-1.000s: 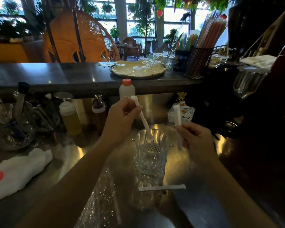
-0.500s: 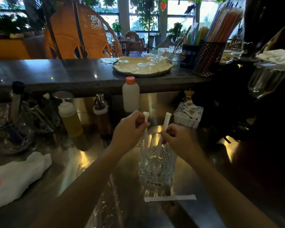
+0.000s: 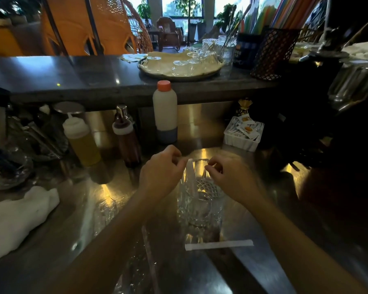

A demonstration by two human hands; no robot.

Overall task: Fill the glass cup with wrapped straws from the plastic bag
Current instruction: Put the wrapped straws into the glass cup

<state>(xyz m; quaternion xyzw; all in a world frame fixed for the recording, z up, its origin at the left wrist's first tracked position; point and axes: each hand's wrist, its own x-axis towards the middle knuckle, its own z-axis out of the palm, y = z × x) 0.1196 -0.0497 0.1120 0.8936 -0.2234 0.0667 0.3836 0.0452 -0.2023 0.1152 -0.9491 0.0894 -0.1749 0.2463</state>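
Bag point(image 3: 136, 262): clear plastic, crumpled flat on the desk point(image 3: 253, 272) at 6 o'clock, between the forearms.
Loose straw point(image 3: 219, 244): white, wrapped, lying flat crosswise on the desk just near of the cup.
Cup point(image 3: 200, 200): cut glass, upright at the centre; a pale wrapped straw point(image 3: 190, 177) stands inside along its 9 o'clock wall, top at the rim.
Left hand point(image 3: 159, 174): at the cup's rim, 9 o'clock side; fingers point(image 3: 176, 160) curled and pinched close to the straw's top, though blur hides whether they touch it.
Right hand point(image 3: 229, 179): at the rim, 3 o'clock side; fingers curled inward; whether they grasp anything I cannot tell.
Cloth point(image 3: 17, 217): white, bunched, at 9 o'clock.
Squeeze bottle point(image 3: 81, 136): yellow liquid, at 10 o'clock.
Brown bottle point(image 3: 126, 139): just right of it.
White bottle point(image 3: 165, 111): orange cap, at 12 o'clock beyond the cup.
Sachet box point(image 3: 242, 134): white, at 1 o'clock.
Tray point(image 3: 179, 66): upturned glasses on it, on the raised counter, farthest at 12 o'clock.
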